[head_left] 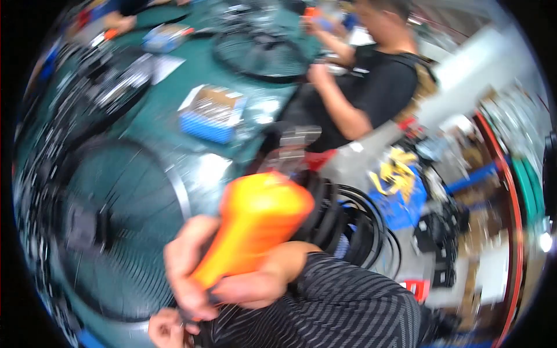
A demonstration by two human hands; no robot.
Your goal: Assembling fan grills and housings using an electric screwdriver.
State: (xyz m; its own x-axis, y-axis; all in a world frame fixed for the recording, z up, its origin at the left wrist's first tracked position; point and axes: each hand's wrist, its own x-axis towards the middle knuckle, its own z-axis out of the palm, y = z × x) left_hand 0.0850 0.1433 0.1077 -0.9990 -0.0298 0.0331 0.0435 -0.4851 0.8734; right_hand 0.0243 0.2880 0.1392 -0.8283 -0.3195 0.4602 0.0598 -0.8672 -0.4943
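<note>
In the head view, which is badly smeared by motion, the right hand [243,290] at lower centre has its grip wrapped around the narrow end of an orange hand tool [258,217], whose bulky end points toward the middle of the frame. The left hand [164,330] sits at the lower edge, just beside the tool's narrow end; whether its fingers pinch anything cannot be told. The step in hand looks like handling the tool close to the body, and any next move seems to call for a steady wrist and clear spacing between the hands. The green surface [145,124] fills the left half, bearing a spoked wheel [133,298] at lower left, a blue-and-white box [206,129] of thin parts above it, and another wheel [261,75] at upper centre. A co-worker [380,87] in black occupies the upper right; black hoops [380,232] and a blue sheet [406,211] with yellow pieces [397,174] lie at right of centre.
</note>
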